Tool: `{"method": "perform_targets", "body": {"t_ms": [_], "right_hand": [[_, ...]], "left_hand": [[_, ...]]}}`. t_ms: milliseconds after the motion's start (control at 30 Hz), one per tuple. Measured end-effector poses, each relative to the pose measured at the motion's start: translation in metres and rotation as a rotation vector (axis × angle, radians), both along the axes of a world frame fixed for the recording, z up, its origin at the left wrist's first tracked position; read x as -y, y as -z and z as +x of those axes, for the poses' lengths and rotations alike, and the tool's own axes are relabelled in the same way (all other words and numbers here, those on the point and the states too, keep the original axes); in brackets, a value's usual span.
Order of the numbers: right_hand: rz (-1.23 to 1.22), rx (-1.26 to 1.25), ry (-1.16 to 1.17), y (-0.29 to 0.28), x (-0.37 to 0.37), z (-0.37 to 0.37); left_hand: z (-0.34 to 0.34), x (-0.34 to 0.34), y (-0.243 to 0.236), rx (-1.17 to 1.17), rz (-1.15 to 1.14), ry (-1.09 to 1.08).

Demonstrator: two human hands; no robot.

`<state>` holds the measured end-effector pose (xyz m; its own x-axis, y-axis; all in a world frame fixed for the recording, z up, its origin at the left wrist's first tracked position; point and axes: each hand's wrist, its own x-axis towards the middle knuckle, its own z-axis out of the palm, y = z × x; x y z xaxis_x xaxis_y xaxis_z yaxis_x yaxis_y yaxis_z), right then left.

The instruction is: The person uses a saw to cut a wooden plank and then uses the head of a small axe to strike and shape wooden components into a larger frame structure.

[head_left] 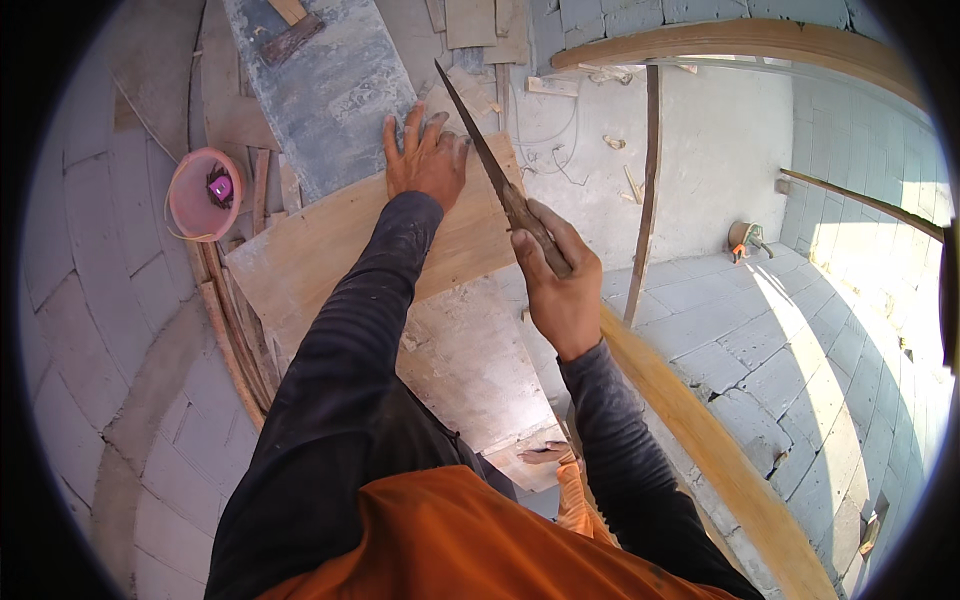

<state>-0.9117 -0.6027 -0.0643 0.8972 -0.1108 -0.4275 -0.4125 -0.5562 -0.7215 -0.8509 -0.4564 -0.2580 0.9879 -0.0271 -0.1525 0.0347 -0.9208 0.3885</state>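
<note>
The left hand (425,160) lies flat, fingers spread, on the far edge of a plywood board (330,250), and holds nothing. The right hand (558,285) is closed around the wooden handle of a saw (490,165), whose blade points up and away over the board, just beside the left hand. A pink bucket (200,195) stands to the left, well apart from the 2 hands.

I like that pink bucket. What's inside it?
Inside the pink bucket sits a small dark thing with a bright pink patch; it is too small to tell what it is. The bucket's wall hides part of the bottom.
</note>
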Motion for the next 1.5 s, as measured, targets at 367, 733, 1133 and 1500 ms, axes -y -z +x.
{"method": "perform_targets", "body": {"t_ms": [367, 733, 1133, 1500], "right_hand": [[0.12, 0.015, 0.014, 0.035, 0.008, 0.026], [0.175, 0.051, -0.024, 0.044, 0.02, 0.011], [0.035, -0.019, -0.057, -0.046, 0.044, -0.069], [0.013, -0.124, -0.068, -0.1, 0.049, -0.097]], "left_hand": [[0.001, 0.0, -0.004, 0.027, -0.023, 0.025], [-0.048, -0.006, -0.022, -0.106, 0.095, 0.219], [-0.052, -0.014, -0.015, -0.031, 0.092, 0.214], [-0.055, -0.019, -0.016, -0.102, 0.11, 0.216]]}}
